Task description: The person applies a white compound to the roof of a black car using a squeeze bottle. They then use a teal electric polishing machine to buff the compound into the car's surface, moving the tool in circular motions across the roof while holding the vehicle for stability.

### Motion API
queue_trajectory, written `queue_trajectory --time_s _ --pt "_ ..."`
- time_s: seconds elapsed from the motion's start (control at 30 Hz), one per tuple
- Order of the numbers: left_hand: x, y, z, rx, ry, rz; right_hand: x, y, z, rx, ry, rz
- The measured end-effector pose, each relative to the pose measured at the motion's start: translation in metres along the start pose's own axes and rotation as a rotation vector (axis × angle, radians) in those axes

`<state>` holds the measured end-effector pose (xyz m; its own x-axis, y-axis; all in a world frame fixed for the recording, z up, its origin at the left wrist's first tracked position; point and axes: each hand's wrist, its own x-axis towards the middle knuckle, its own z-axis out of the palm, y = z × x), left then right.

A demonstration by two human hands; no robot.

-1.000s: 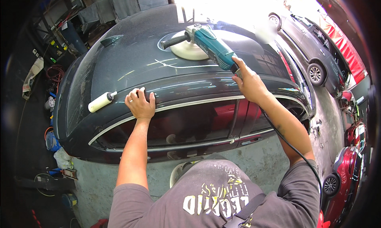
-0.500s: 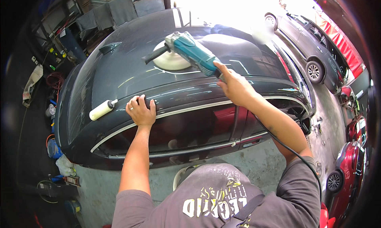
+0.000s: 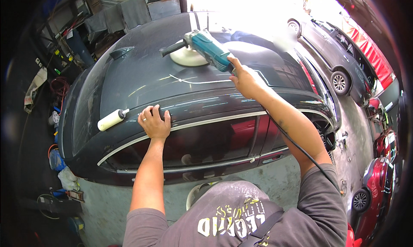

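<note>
A dark car [image 3: 142, 85] stretches across the view, its roof facing up at me. My right hand [image 3: 248, 81] is closed round the rear handle of a teal polishing machine [image 3: 211, 51], whose round white pad [image 3: 188, 58] lies on the roof. The machine's black side handle points left with no hand on it. My left hand [image 3: 155, 121] rests on the roof edge above the side window, fingers spread, holding nothing. Just left of it lies a cream squeeze bottle [image 3: 112, 120] with a dark cap. A thin white streak [image 3: 193, 82] shows on the paint below the pad.
A black power cord [image 3: 297, 146] runs from the machine along my right arm. A grey car [image 3: 327, 47] stands at the far right, and a red car [image 3: 375, 191] nearer. Blue containers [image 3: 57, 160] and a white bag [image 3: 69, 178] sit on the floor at left.
The polishing machine has moved away from me, up the roof and slightly right, with my right hand on it. More of the white streak shows. My left hand has barely shifted.
</note>
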<state>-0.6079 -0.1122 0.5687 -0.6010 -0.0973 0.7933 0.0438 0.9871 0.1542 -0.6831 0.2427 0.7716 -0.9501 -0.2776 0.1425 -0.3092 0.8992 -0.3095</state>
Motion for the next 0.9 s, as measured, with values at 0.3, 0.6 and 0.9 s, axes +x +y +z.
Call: queue_trajectory --time_s 0.3,0.6,0.9 --pt "0.000 0.000 0.002 0.005 -0.007 -0.007 -0.006 0.066 -0.022 0.021 0.064 0.168" --pt "0.003 0.000 0.003 0.005 -0.006 -0.002 0.043 0.114 -0.031 -0.095 0.116 0.391" --pt "0.005 0.003 0.000 -0.024 -0.012 -0.004 0.106 0.092 -0.007 -0.003 0.131 0.146"
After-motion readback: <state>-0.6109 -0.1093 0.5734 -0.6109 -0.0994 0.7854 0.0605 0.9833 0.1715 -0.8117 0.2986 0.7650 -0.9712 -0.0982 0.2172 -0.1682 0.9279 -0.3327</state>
